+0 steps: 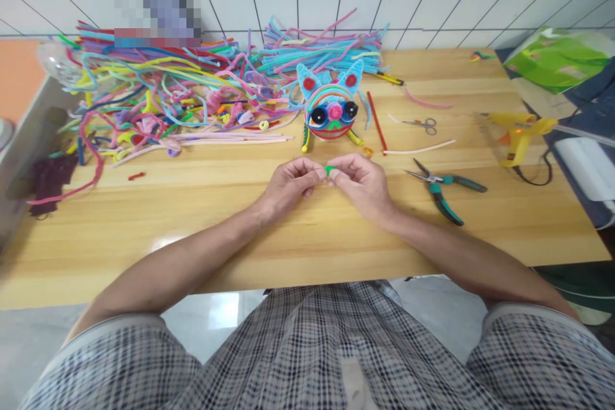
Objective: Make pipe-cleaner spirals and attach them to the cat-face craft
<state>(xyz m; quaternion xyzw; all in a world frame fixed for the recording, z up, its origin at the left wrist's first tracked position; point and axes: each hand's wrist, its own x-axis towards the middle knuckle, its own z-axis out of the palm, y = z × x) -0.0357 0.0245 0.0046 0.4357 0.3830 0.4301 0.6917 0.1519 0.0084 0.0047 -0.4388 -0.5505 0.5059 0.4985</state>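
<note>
Between my two hands is a small green piece of pipe cleaner (330, 170), its exact shape mostly covered by fingertips. My left hand (296, 184) pinches it from the left with thumb and forefinger. From the right, my right hand (360, 184) pinches the same piece, and the two thumbs nearly meet. Just beyond the hands stands a pipe-cleaner animal head (331, 106) with light blue ears, black round eyes and a pink nose. Needle-nose pliers (439, 186) with green and black handles lie spread to the right of my right hand.
Heaped pipe cleaners (163, 90) fill the back left, with a blue bundle (327, 51) behind the head. Small scissors (425, 125), a red pipe cleaner (377, 122) and a yellow glue gun (519, 134) lie to the right. A short red piece (136, 176) lies at left.
</note>
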